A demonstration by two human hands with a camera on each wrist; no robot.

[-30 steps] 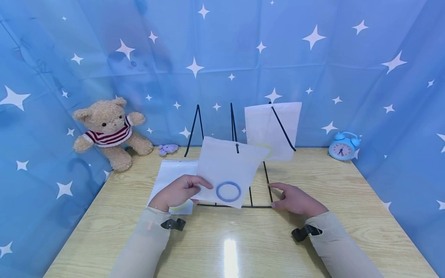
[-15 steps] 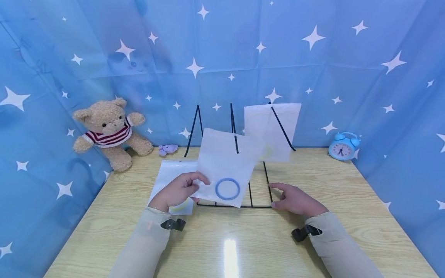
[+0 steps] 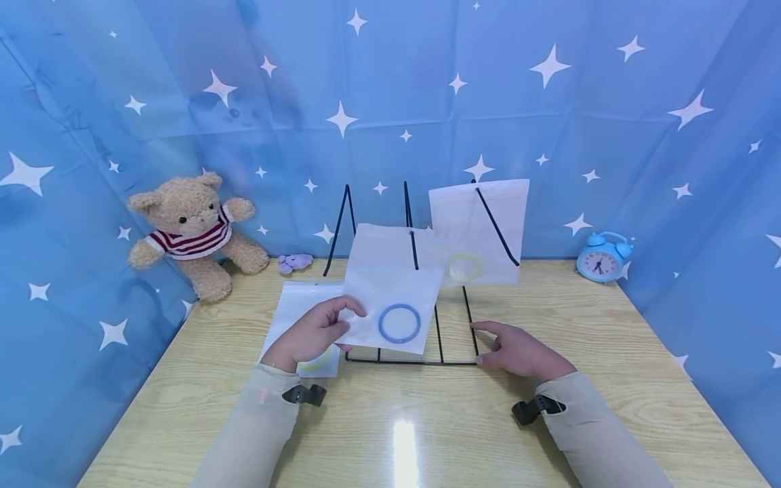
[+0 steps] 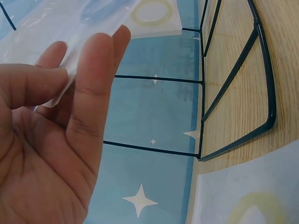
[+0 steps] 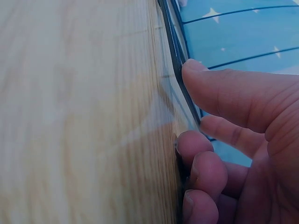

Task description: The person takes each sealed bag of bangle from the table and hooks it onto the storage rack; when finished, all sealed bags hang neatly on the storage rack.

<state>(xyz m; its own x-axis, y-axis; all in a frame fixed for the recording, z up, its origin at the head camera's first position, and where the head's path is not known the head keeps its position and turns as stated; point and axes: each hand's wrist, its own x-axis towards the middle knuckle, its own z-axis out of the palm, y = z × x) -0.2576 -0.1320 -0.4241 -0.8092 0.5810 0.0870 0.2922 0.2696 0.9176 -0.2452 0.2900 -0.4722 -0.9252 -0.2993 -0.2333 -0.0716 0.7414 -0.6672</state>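
White, thin and translucent: seeing a flat rectangular plastic pouch with a smooth blue ring showing near its bottom edge, hanging from the middle prong of a black wire rack. Noting a second white translucent pouch with a pale yellow ring, hanging on the right prong. Finding a third white pouch lying on the pale wood-grain table, left of the rack. Observing a curly tan plush bear in a maroon-and-white striped sweater, a small lilac toy near it, and a round light-blue alarm clock at right, before a blue star-printed curtain.

Losing the third pouch's yellow ring partly behind the arm, and cropped by the left wrist view's edge. Losing part of the rack behind the blue-ringed pouch. Making out the lilac toy's form poorly.

With the left hand, pinching the blue-ringed pouch at its lower left edge, thumb meeting fingers, some fingers disappearing behind the film. With the right hand, touching the rack's right side rod, keeping thumb and index finger spread apart, other fingers loosely bending.
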